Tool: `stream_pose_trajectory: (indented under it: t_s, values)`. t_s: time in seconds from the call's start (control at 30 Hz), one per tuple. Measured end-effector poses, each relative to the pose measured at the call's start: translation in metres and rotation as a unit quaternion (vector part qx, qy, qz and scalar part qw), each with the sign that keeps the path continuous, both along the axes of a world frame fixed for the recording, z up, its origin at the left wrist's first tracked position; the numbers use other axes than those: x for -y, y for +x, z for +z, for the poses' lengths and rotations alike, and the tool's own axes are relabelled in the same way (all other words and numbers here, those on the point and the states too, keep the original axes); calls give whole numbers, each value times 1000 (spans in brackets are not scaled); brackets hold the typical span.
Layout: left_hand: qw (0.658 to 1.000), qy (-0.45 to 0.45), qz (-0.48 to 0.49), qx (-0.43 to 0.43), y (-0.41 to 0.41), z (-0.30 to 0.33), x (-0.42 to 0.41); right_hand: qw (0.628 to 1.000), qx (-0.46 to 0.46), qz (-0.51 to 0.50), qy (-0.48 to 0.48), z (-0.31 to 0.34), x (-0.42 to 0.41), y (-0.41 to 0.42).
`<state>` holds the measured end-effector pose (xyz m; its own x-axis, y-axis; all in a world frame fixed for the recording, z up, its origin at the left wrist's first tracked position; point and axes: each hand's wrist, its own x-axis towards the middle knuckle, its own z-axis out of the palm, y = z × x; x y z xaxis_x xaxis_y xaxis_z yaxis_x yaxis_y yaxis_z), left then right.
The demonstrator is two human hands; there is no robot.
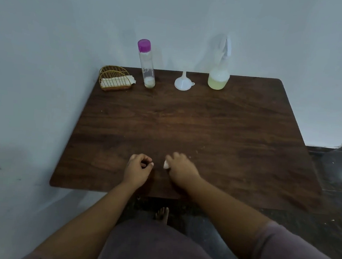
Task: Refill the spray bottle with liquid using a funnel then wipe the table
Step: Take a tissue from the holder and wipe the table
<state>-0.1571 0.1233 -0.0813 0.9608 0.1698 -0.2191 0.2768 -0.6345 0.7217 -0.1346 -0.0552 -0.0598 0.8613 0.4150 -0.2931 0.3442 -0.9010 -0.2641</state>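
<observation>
Gold wire napkin holder [115, 79]: at 11 o'clock on the dark wooden tabletop [207, 128], white paper napkins inside.
Tall clear bottle with purple cap [147, 64]: just right of the holder, capped, nearly drained; a faint mark on its wall cannot be read.
Left hand [138, 168]: at 6 o'clock, grip loosely curled, grasping nothing.
White plastic funnel [183, 82]: at 12 o'clock, standing mouth-down, apart from both bottles.
Right hand [180, 168]: at 6 o'clock, grip clenched on a small white wad of tissue [166, 165] pressed to the tabletop.
Clear spray bottle with white trigger head [219, 72]: at 1 o'clock, head fitted, pale yellow liquid in its lower part; no label visible.
Progress: refill judged complete; wiping under way, with most of the surface apparently left.
</observation>
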Motion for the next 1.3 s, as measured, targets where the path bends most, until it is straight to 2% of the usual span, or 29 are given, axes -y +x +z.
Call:
stream_pose_trajectory:
  t_s: [0.07,0.13,0.2,0.27,0.33,0.4,0.47,0.5,0.57,0.67,0.73,0.8,0.87,0.93,1.03,1.1,1.2,1.3]
  values:
    - [1000,-8,13,0,-11,1,6,997,-38,62,17,-2,-3,-38]
    - [1000,-16,15,-5,-23,0,13,993,-71,34,87,-3,16,-56]
    - [999,-29,11,-13,-35,0,22,974,-64,-101,190,-4,54,-52]
    - [999,-31,5,-22,-44,-1,29,926,-13,-278,254,1,102,-33]
    - [999,-36,7,-27,-51,-4,34,893,36,-399,207,1,155,-16]
    - [998,-46,13,-27,-58,-8,37,880,35,-464,94,0,191,-9]
    - [998,-50,19,-24,-65,-12,38,890,31,-455,23,-5,194,-9]
    - [998,-52,23,-20,-69,-14,38,907,41,-419,14,-8,181,-10]
    - [998,-55,39,-2,-74,-20,36,943,53,-326,36,-13,135,-15]
    - [993,-78,84,13,-79,-24,34,984,20,-158,74,-15,46,-46]
    - [987,-99,126,15,-79,-24,33,993,-27,-45,106,-13,-2,-85]
    - [981,-114,153,16,-79,-21,31,982,-69,15,173,-16,-23,-116]
    - [979,-122,164,19,-76,-18,29,960,-67,-32,269,-15,-15,-117]
    - [977,-129,170,20,-71,-13,26,941,-25,-134,310,-11,10,-83]
    - [977,-143,160,2,-60,-8,22,906,20,-305,292,-1,61,-3]
    - [983,-135,127,-20,-52,-9,19,890,24,-382,248,0,96,42]
    - [990,-114,78,-36,-41,-11,17,904,-9,-404,141,-5,122,75]
    - [990,-117,71,-43,-33,-10,19,949,-17,-300,93,-12,93,68]
